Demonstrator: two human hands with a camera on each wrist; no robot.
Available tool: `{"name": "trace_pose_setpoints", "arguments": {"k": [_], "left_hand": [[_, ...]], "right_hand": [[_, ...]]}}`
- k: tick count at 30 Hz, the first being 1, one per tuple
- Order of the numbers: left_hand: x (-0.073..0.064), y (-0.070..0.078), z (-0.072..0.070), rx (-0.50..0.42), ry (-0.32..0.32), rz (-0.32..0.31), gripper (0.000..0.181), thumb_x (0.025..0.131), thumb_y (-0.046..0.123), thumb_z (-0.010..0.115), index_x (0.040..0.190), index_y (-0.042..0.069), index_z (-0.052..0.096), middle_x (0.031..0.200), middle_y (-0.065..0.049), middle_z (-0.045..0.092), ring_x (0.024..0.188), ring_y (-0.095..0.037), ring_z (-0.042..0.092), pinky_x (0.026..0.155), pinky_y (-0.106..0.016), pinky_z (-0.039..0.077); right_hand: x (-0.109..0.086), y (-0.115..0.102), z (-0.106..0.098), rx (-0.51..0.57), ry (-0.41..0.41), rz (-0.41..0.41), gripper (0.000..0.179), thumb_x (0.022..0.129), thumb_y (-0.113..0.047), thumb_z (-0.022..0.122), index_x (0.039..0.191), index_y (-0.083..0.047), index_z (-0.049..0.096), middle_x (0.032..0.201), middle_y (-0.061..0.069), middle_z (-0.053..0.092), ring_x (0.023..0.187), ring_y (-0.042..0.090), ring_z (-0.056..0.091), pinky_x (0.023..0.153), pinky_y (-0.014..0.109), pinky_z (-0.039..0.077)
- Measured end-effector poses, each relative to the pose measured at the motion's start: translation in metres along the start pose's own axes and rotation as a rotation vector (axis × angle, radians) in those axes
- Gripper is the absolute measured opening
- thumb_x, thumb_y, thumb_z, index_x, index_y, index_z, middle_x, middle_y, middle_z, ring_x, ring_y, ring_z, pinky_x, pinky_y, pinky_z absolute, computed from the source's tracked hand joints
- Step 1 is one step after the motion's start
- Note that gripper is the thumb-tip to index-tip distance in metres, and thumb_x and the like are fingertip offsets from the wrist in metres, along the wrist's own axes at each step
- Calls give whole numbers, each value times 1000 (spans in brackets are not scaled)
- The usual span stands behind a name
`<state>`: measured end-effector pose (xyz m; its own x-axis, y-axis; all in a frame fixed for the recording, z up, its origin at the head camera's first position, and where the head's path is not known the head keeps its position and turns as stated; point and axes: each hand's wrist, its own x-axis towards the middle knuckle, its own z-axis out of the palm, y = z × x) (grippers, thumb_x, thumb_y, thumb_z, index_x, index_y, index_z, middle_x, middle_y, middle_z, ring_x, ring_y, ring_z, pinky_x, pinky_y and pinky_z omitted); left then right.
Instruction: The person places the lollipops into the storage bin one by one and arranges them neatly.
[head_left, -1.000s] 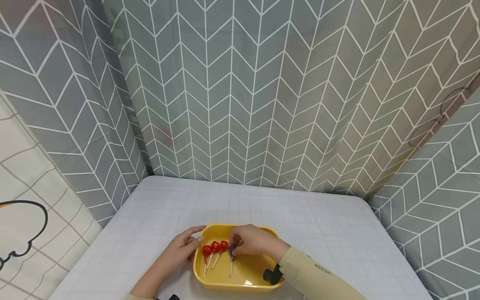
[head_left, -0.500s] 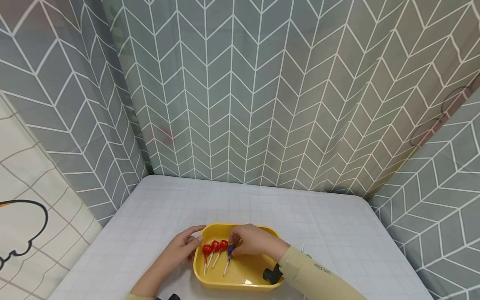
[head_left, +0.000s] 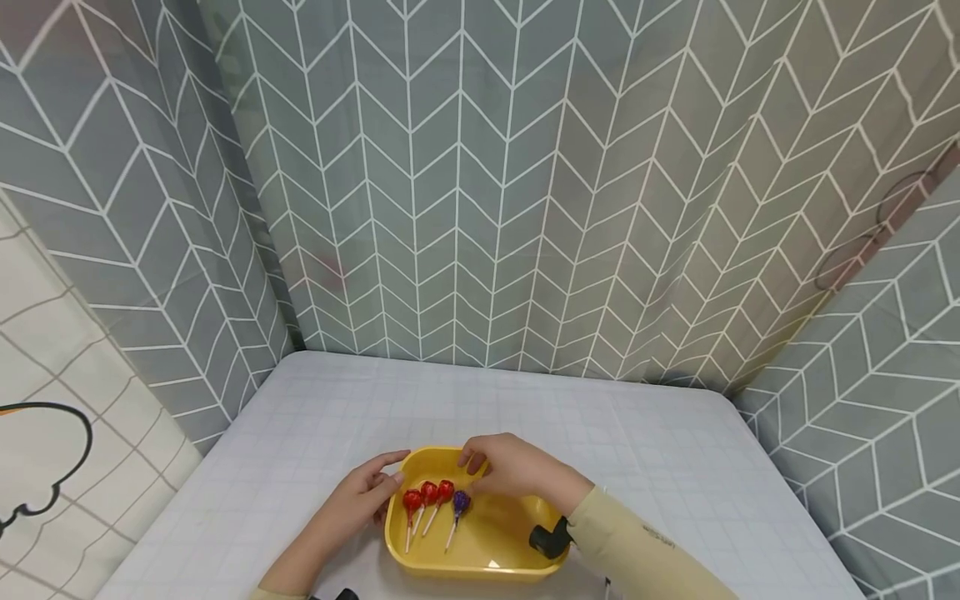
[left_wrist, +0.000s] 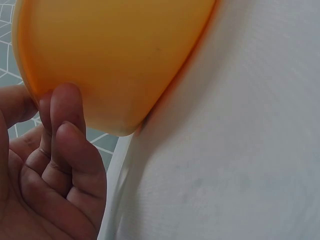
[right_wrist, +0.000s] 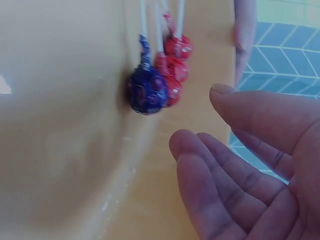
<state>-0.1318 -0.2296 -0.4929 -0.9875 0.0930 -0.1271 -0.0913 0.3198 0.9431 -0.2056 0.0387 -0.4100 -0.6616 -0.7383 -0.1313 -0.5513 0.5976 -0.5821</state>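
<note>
A shallow yellow tray (head_left: pixel 480 570) sits at the front of the table in the head view. My left hand (head_left: pixel 362 507) holds its left end. In the left wrist view, that hand's fingers (left_wrist: pixel 70 105) press the outer wall. Three red-wrapped lollipops (head_left: pixel 429 493) lie side by side in the left part of the tray, sticks toward me. Just right of them lies a purple-wrapped lollipop (head_left: pixel 461 502), also seen large in the right wrist view (right_wrist: pixel 148 90). Over the tray, my right hand (head_left: pixel 517 468) is apart from the lollipops, with nothing between thumb and fingers.
A white cloth with a faint grid covers the table (head_left: pixel 315 417). Grey patterned curtains (head_left: pixel 480 208) hang behind and at the sides. Beside the right forearm, a small part of a white stick (head_left: pixel 607 583) shows. A black wrist device (head_left: pixel 550 540) overlaps the tray's right end.
The purple lollipop has shifted, its stick swinging left, and my right hand has let it go and drawn up and to the right. The left hand stays at the tray.
</note>
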Motion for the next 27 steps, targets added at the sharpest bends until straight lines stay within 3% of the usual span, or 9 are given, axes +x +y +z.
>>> {"name": "trace_pose_setpoints", "arguments": {"k": [8, 15, 27], "left_hand": [[-2, 1, -1, -5, -10, 2, 55, 98, 41, 60, 144, 14, 49, 74, -10, 61, 60, -24, 57, 55, -33, 53], [-1, 1, 0, -9, -8, -1, 55, 98, 42, 61, 144, 14, 49, 76, -11, 62, 60, -25, 57, 56, -34, 54], [-1, 1, 0, -12, -11, -2, 55, 98, 41, 60, 145, 14, 49, 77, -11, 63, 59, -25, 57, 54, -34, 53]], "right_hand": [[-11, 4, -15, 86, 44, -9, 31, 86, -23, 78, 115, -15, 68, 104, -3, 67, 87, 8, 63, 80, 25, 52], [-29, 12, -35, 79, 120, -42, 30, 89, -28, 75, 116, -17, 68, 108, -4, 67, 86, 7, 65, 77, 25, 53], [-63, 29, -55, 135, 192, 7, 25, 90, -27, 74, 114, -21, 68, 111, -2, 66, 90, 14, 63, 73, 25, 54]]}}
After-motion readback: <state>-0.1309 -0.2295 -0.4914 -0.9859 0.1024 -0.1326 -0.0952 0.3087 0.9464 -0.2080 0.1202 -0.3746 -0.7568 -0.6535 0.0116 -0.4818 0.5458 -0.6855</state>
